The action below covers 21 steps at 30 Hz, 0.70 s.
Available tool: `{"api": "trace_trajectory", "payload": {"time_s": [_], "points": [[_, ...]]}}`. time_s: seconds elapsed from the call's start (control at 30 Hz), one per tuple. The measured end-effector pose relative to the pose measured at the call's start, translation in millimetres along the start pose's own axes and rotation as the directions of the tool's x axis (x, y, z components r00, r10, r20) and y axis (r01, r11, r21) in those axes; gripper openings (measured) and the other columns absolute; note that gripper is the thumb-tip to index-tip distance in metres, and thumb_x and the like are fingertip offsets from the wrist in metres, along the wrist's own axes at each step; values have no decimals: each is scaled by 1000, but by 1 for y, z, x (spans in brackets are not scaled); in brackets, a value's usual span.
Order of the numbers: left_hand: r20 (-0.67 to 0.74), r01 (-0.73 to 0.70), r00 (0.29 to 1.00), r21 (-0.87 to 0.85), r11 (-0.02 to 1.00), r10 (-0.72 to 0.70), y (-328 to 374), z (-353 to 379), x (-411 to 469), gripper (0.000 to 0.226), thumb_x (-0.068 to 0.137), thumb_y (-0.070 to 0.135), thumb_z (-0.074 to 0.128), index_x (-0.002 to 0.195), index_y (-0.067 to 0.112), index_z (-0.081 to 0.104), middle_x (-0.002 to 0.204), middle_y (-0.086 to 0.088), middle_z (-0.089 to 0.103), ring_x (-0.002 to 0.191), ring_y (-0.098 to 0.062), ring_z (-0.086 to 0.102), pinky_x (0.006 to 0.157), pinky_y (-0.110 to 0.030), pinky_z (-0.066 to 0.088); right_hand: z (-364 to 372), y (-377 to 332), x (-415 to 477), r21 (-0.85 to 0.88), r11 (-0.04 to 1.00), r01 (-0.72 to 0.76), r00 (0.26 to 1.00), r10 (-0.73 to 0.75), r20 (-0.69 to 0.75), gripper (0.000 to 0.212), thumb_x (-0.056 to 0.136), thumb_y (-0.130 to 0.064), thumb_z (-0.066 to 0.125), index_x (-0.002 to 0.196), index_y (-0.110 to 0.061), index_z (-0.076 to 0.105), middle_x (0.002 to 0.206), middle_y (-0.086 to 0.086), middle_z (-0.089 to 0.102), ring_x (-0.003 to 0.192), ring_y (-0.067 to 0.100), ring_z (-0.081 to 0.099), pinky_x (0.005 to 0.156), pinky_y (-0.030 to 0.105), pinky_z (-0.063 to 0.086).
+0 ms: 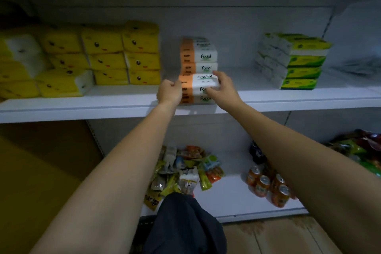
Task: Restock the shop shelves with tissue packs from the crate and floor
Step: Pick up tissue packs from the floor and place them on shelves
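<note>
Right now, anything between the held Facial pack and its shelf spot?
Nothing visible. The left hand and right hand hold the Facial pack directly over the front orange stack; yellow packs and green packs sit clear to either side.

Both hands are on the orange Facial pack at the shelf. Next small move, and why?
Probably settle the Facial pack flush onto the front orange stack, then release: left hand and right hand grip its ends directly over that stack on the shelf.
</note>
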<state>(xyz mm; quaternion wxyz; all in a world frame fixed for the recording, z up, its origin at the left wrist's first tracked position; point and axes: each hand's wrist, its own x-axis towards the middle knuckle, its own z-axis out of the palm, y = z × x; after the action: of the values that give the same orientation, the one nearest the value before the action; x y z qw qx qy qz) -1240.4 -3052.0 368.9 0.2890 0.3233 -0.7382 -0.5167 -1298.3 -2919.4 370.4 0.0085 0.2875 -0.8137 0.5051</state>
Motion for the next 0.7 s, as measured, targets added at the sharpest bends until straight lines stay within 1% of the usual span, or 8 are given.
{"api": "trace_trajectory", "payload": {"time_s": [0.1, 0.13, 0.2, 0.27, 0.4, 0.53, 0.63, 0.7], "points": [[29, 2, 1000, -49, 999, -1, -2, 9, 4, 20, 98, 25, 43, 104, 8, 53, 116, -15, 59, 111, -30, 54, 92, -34, 44, 6, 8, 11, -19, 1000, -13, 1000, 13, -10, 50, 89, -10, 51, 137, -14, 38, 132, 8, 49, 98, 18, 52, 59, 5, 40], [19, -9, 1000, -39, 999, 10, -1, 12, 5, 23, 98, 24, 42, 109, 7, 53, 118, -16, 59, 111, -31, 54, 93, -35, 44, 8, 9, 14, -33, 999, -9, 1000, 8, -22, 47, 89, -11, 50, 135, -13, 39, 133, 9, 48, 100, 20, 52, 62, 6, 40], [4, -24, 1000, -8, 1000, 24, 0, 15, 8, 29, 99, 24, 39, 114, 4, 52, 118, -16, 59, 111, -31, 54, 93, -35, 44, 11, 12, 16, -74, 997, 5, 1000, -6, -23, 45, 92, -12, 48, 136, -11, 39, 140, 9, 41, 119, 22, 47, 84, 13, 36], [11, -23, 1000, 7, 1000, 22, -2, 16, 12, 31, 100, 26, 38, 116, 4, 53, 117, -15, 59, 109, -30, 54, 90, -34, 44, 12, 14, 16, -102, 995, 22, 1000, -22, -2, 45, 94, -14, 47, 138, -10, 37, 144, 8, 35, 129, 20, 38, 97, 18, 29], [17, -63, 998, 49, 997, 62, -6, 16, 14, 33, 100, 29, 37, 119, 6, 51, 120, -12, 57, 102, -24, 52, 86, -30, 42, 9, 20, 12, -108, 992, 63, 998, -63, 7, 53, 93, -15, 50, 142, -13, 32, 150, 7, 27, 137, 19, 29, 103, 18, 22], [21, -230, 973, 175, 957, 230, -9, 11, 11, 45, 99, 31, 38, 137, 7, 40, 140, -12, 43, 128, -27, 41, 106, -38, 36, -1, 23, 0, -120, 991, 65, 998, -63, 18, 60, 92, -20, 52, 145, -16, 25, 152, 6, 23, 140, 19, 22, 112, 31, 21], [29, -292, 954, 289, 911, 297, -9, 9, -1, 48, 99, 26, 38, 142, 7, 32, 148, -14, 30, 137, -28, 28, 110, -36, 26, -11, 26, -14, -161, 985, 69, 998, -66, 23, 61, 92, -23, 52, 146, -18, 23, 153, 4, 22, 141, 18, 20, 112, 32, 20], [15, -382, 914, 370, 847, 406, -8, 9, -13, 48, 99, 25, 37, 143, 6, 31, 150, -13, 27, 139, -27, 22, 113, -35, 20, -19, 29, -24, -199, 978, 64, 998, -60, 27, 61, 93, -25, 51, 147, -18, 22, 154, 5, 20, 142, 18, 18, 113, 33, 20]]}}
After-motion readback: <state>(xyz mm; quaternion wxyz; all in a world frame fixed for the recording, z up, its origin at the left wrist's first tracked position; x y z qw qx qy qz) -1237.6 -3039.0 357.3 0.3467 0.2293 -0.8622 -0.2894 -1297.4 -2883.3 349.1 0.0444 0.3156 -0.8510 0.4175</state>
